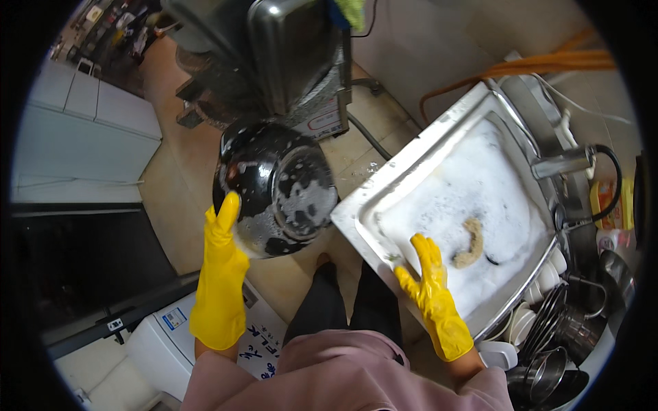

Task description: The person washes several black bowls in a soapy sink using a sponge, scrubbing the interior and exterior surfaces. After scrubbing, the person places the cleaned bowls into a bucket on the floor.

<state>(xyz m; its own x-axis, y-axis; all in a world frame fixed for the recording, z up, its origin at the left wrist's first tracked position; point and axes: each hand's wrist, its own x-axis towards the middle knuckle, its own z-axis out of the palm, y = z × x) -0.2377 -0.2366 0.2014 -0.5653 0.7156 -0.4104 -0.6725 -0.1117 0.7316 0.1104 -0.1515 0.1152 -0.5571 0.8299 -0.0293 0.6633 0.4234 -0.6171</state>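
My left hand point(221, 267), in a long yellow rubber glove, grips the rim of a large black bowl point(257, 190). The bowl is tilted, its underside towards me, with foam and water on it. My right hand point(432, 287), in a matching glove, hangs with spread fingers over the near left edge of a stainless steel sink point(396, 174) and holds nothing. White suds fill the sink. A curved tan scrubber point(470, 244) lies in them, with a short black curved piece beside it. What lies under the foam is hidden.
A metal faucet point(563, 162) reaches over the sink's far right side. White bowls point(547, 272) and a metal pot point(581, 329) crowd its right. Metal equipment point(293, 51) stands ahead. A white appliance point(169, 339) is at lower left, a white cabinet point(82, 144) farther left.
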